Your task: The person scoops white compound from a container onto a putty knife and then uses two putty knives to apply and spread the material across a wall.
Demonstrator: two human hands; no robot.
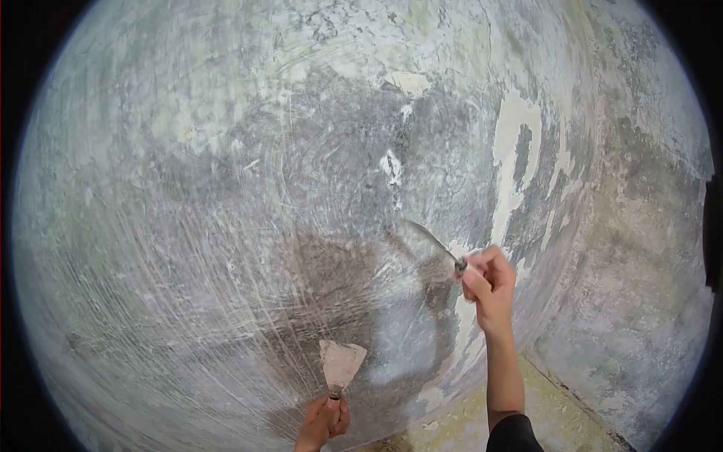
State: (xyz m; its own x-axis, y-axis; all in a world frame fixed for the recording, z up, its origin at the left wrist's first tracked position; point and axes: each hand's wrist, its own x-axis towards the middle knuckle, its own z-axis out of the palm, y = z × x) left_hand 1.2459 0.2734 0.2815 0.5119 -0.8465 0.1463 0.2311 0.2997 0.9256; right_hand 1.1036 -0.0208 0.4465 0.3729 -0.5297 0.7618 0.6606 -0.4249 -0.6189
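Observation:
At the bottom of the view my left hand (pixel 322 423) is closed round the handle of a putty knife (pixel 341 364). Its wide blade points up and is coated with pale filler. My right hand (pixel 493 282), higher and to the right, grips a second putty knife (pixel 429 236), seen nearly edge-on. That thin blade reaches up and left, its tip close to the grey, scratched wall (pixel 324 173). White filler patches (pixel 391 167) run in a broken line just above the tip. Below and left of my right hand, shadows fall on the wall.
A long smooth white filler patch (pixel 506 184) streaks down the wall at the right. Another pale patch (pixel 410 83) lies near the top. At the right, a mottled wall (pixel 625 248) meets this one in a corner. A yellowish surface (pixel 542 410) shows low down behind my right forearm.

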